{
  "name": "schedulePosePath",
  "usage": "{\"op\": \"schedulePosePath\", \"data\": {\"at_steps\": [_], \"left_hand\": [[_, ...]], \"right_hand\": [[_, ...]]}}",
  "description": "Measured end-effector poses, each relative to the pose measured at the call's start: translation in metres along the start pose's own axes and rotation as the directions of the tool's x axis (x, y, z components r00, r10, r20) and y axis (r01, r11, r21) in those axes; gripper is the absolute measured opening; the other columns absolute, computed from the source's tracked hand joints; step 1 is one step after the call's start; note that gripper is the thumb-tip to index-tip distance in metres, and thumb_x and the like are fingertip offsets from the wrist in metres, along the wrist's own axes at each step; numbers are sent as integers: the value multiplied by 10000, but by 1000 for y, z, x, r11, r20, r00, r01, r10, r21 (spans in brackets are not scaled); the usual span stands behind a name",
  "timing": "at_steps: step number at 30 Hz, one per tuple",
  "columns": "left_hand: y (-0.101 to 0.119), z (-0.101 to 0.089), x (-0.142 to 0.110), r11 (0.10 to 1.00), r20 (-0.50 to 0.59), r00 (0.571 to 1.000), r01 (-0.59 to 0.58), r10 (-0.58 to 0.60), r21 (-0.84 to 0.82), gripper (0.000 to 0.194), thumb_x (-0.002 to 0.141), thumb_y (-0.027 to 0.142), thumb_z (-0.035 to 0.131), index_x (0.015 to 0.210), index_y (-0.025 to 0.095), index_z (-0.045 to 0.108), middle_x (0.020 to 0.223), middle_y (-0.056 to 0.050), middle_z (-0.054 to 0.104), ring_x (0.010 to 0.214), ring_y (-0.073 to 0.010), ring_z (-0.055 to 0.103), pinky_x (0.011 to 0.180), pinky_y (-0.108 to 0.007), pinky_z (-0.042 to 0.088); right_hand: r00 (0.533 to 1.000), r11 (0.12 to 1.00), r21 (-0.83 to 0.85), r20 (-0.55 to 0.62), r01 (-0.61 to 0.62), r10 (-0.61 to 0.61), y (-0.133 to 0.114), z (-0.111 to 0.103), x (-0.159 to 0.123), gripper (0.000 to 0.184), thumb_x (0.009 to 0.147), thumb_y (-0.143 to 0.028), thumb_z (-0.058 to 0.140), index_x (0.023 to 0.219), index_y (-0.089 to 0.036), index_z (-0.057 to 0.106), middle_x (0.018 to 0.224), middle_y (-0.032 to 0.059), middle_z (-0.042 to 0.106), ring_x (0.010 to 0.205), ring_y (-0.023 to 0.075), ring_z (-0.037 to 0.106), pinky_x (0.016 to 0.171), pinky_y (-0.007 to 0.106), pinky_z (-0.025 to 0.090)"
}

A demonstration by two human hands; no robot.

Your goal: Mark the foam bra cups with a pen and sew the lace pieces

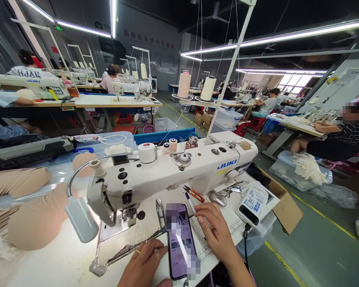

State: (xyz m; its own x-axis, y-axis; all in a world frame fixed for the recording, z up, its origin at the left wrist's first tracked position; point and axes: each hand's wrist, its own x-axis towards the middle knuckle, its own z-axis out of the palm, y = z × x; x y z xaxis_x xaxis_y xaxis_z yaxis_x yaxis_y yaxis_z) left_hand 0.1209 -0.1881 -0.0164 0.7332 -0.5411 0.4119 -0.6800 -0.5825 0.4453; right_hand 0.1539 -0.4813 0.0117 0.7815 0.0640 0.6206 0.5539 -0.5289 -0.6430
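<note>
A phone [181, 239] with a lit purple screen lies on the white sewing table, partly blurred out. My left hand [145, 261], a ring on one finger, rests on the tabletop with loosely bent fingers against or just beside the phone's left edge; it grips nothing I can see. Right of the phone is my right hand [214, 229], its thumb and fingers apart and holding nothing visible. Its fingertips come close to a white pen with a purple end [189, 201]. Thread snips [160, 215] lie beyond the phone, and orange-handled scissors [194, 194] lie farther back.
A white sewing machine [173, 171] spans the table, with a grey lamp [82, 219] at its needle end. Stacked beige fabric cups [32, 223] are at left. A white boxy device [253, 205] with a cable sits at right, near a cardboard box [284, 203]. Other people sit at machines beyond.
</note>
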Motion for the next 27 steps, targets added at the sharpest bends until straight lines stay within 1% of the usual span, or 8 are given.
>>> {"op": "schedulePosePath", "data": {"at_steps": [3,9,11,14,16,18,23,27], "left_hand": [[1,8,1,996,-35,998,50,-47,69,637,770,320,921,1350,327,658,1230,-50,770,1024,-283,786,843,-352,692],[16,12,21,983,23,991,128,-132,133,535,894,423,820,1394,302,673,1319,-103,741,1085,-334,762,967,-493,653],[29,6,36,966,59,969,231,-239,118,491,928,409,768,1395,277,693,1338,-131,728,1132,-361,734,1020,-566,611],[55,-1,57,920,153,908,377,-389,101,509,961,418,705,1430,221,700,1343,-185,697,1221,-405,665,1073,-637,530],[70,-2,66,898,169,883,422,-438,125,531,972,432,689,1449,199,694,1332,-204,681,1241,-419,634,1073,-634,502],[79,1,72,888,137,881,431,-452,159,542,965,433,705,1445,180,698,1314,-215,678,1234,-432,625,1053,-622,493],[84,13,76,878,40,891,437,-453,196,513,961,417,712,1403,155,719,1286,-214,684,1222,-443,622,1028,-610,490],[82,21,75,882,-31,901,431,-434,187,458,949,431,714,1313,156,752,1235,-192,702,1181,-426,638,1028,-608,512]], "right_hand": [[998,1000,9,-60,-8,9,3,0,0,177,1086,-238,582,1056,-273,753,1099,56,768,1059,247,686,937,428,551],[979,999,26,-201,-35,40,8,1,-1,242,1111,-319,564,968,-252,747,995,73,786,972,259,718,889,428,562],[971,998,36,-232,-55,62,10,1,-1,293,1121,-361,552,938,-245,750,971,75,785,955,256,724,871,410,572],[959,995,59,-266,-82,95,14,1,0,367,1137,-420,520,916,-237,749,945,64,784,931,243,734,857,378,584],[952,993,74,-285,-97,114,16,0,1,415,1145,-454,496,891,-228,734,925,59,780,910,237,741,847,364,591],[943,990,82,-306,-112,132,16,-3,-2,431,1152,-464,471,891,-220,714,922,61,776,903,238,744,845,361,597],[937,990,58,-322,-126,138,3,-9,-39,250,1108,-449,571,1165,-236,690,1084,85,748,961,264,734,823,379,610],[983,993,-117,-181,-27,5,3,-6,-82,555,1013,-462,722,1509,-300,535,1325,145,657,1170,365,686,910,496,630]]}}
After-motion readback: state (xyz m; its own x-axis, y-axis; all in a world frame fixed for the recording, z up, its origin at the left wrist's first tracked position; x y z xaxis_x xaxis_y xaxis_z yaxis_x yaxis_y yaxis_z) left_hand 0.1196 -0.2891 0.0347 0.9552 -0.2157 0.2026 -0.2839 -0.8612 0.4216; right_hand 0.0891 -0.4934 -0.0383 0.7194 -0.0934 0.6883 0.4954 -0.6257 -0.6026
